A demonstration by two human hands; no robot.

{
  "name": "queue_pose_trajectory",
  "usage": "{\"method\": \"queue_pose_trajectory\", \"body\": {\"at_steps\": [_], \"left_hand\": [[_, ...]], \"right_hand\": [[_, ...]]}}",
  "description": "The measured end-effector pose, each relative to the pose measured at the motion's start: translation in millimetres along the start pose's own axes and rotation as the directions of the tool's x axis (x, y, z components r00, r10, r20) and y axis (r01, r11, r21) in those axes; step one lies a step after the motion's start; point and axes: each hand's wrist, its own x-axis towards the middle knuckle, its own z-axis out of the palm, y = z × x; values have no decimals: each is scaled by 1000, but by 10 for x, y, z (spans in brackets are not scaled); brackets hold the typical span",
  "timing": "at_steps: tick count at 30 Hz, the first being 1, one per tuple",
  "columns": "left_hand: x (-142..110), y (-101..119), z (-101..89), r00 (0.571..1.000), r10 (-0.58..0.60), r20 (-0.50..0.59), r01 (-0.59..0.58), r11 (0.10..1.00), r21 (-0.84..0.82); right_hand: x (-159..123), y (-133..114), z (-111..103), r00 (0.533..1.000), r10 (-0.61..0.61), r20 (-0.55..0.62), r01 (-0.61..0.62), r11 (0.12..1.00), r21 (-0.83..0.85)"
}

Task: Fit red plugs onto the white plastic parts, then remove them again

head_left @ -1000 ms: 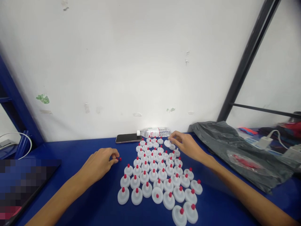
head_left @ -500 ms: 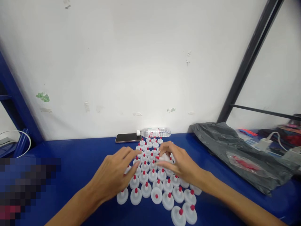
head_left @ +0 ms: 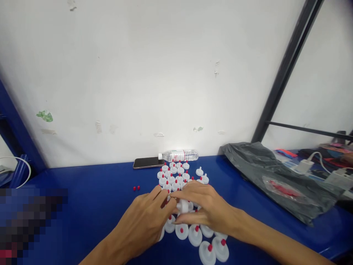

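Pinching white cap (head_left: 183, 206): right hand (head_left: 211, 204); left hand (head_left: 147, 215) by its tip, grip hidden.

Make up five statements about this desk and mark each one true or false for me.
1. The right hand holds a white plastic disc-shaped piece. True.
2. The clear plastic bottle stands upright. False: the bottle lies on its side.
3. Two small loose red caps lie nearer the camera than the flat black-screened phone. True.
4. The dark grey plastic bag lies left of the bottle. False: the bag lies to its right.
5. Every white piece wears a red cap. False: at least two white pieces have bare tips.
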Motion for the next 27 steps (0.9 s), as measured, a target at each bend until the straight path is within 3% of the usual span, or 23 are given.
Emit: {"method": "queue_pose_trajectory", "body": {"at_steps": [4,7,8,9,11,12,14,16,21,27], "left_hand": [[19,28,-5,990,-136,28,138,979,-151],[-18,-154,-77,949,-290,127,313,920,-237],[-47,-278,-117,915,-369,162,399,884,-244],[-83,-425,-160,856,-481,189,514,829,-219],[-171,-745,-230,707,-674,215,703,704,-102],[-218,-892,-247,670,-703,239,730,682,-42],[-306,-1114,-231,664,-701,260,726,688,3],[-377,-1222,-162,664,-675,322,708,706,20],[-460,-1222,-20,635,-607,478,684,729,17],[-478,-1238,-41,554,-585,593,698,714,52]], "right_hand": [[31,17,-4,993,-110,-40,107,992,-74],[29,141,-113,968,-230,-97,191,933,-304],[20,215,-173,961,-240,-138,171,905,-389],[10,301,-241,952,-226,-206,115,890,-442],[-9,483,-375,939,-45,-341,-120,886,-447],[-16,566,-430,921,61,-386,-232,879,-417],[-27,699,-496,883,246,-400,-394,851,-346],[-38,790,-503,858,358,-368,-469,837,-281],[-85,946,-405,885,367,-285,-442,854,-274],[-141,1083,-326,885,424,-193,-465,838,-286]]}}
